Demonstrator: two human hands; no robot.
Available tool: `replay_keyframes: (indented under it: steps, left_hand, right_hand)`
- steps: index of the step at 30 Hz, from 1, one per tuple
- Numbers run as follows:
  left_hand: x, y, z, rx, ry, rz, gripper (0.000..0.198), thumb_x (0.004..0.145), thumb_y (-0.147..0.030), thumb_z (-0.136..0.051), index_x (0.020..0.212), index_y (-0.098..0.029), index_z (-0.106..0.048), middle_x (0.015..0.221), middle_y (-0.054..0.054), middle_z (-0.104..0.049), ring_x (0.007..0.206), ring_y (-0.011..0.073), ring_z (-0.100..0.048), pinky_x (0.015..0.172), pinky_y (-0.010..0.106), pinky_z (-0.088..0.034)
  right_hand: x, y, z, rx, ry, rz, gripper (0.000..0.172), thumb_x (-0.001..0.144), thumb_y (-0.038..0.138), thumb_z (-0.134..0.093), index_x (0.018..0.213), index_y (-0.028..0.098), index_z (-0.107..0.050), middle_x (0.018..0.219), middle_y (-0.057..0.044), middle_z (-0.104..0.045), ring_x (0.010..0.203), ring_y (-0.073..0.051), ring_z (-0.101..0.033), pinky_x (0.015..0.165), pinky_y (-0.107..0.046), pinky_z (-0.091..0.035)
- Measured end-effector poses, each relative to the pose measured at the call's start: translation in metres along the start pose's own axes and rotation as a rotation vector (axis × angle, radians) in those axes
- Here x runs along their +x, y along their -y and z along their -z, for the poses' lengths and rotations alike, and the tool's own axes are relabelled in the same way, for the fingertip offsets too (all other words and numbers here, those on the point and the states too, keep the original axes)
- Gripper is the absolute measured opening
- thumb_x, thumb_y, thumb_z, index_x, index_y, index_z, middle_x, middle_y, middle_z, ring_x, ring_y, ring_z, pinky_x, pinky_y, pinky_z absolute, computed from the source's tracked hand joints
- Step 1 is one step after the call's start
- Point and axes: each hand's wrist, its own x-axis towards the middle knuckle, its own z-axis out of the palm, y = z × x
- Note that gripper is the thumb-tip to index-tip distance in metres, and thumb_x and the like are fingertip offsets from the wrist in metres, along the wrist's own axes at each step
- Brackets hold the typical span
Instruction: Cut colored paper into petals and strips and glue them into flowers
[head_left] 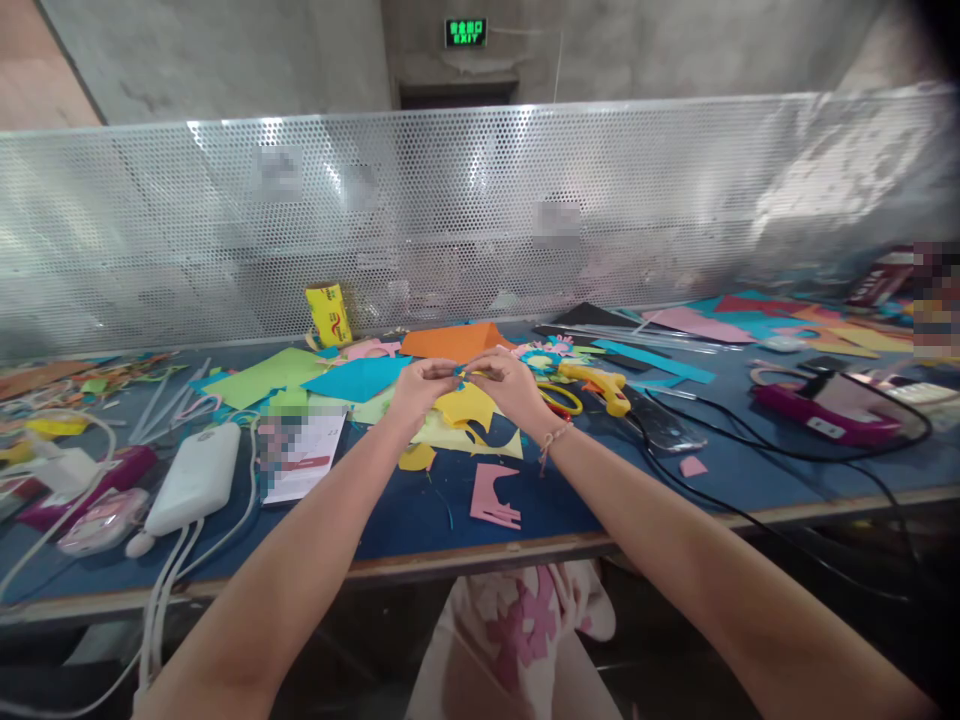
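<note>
At the middle of the table, my left hand and my right hand meet fingertip to fingertip in a pinch. Between them is a small blue piece, mostly covered by the fingers; its kind is unclear. Just below the hands lie yellow cut sheets, and an orange sheet lies behind them. Beside my right wrist are a yellow glue gun and yellow-handled scissors. A pink cut-out scrap is nearer the table's front edge.
A white power bank with cables and a booklet are at left. A phone, black cables and a purple power strip occupy the right. Behind the table rises a perforated metal screen.
</note>
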Motion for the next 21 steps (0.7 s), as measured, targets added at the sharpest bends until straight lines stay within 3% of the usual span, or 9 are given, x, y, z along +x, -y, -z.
replay_keyframes:
  steps: [3,12,21]
  left_hand:
    - [-0.003,-0.003,-0.002,0.014,-0.001,-0.018,0.029,0.05,-0.016,-0.077,0.078,-0.013,-0.068,0.078,0.007,-0.068,0.072,0.0152,-0.061,0.072,0.031,-0.047]
    - [0.003,0.002,0.0,0.091,-0.03,-0.045,0.022,0.052,-0.011,-0.075,0.073,-0.015,-0.068,0.074,0.005,-0.068,0.07,0.015,-0.061,0.073,0.032,-0.048]
    - [0.006,-0.004,0.007,0.441,0.086,-0.187,0.018,0.055,-0.006,-0.071,0.068,-0.018,-0.068,0.07,0.006,-0.067,0.069,0.0173,-0.062,0.072,0.032,-0.047]
  right_hand:
    - [0.001,-0.005,-0.002,0.054,-0.012,-0.023,0.007,0.072,0.025,-0.061,0.074,0.019,-0.063,0.085,-0.005,-0.061,0.086,-0.016,-0.058,0.083,-0.035,-0.047]
    - [0.003,-0.017,-0.007,0.338,0.014,-0.197,0.034,0.061,0.022,-0.068,0.089,0.019,-0.048,0.093,-0.005,-0.058,0.087,-0.016,-0.061,0.082,-0.033,-0.049]
    - [0.0,-0.02,-0.005,0.455,0.125,-0.436,0.038,0.06,0.01,-0.067,0.093,0.016,-0.05,0.078,-0.004,-0.065,0.075,-0.014,-0.063,0.076,-0.033,-0.052]
